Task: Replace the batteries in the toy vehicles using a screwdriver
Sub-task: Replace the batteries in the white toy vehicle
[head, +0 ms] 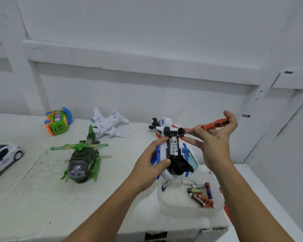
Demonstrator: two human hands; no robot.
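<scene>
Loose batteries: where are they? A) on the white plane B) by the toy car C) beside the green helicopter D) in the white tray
D: the loose batteries lie scattered inside the white tray.

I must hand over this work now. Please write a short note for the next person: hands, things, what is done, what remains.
Left grip holds the white-blue toy helicopter belly up.
Right grip holds the orange screwdriver, tip near the wheels.
Done: battery bay open, one battery showing inside.
Loose batteries lie in the white tray below.
Left: old or new cell, I cannot tell; finish and close this toy, then probably the green helicopter, white plane and white car.
</scene>
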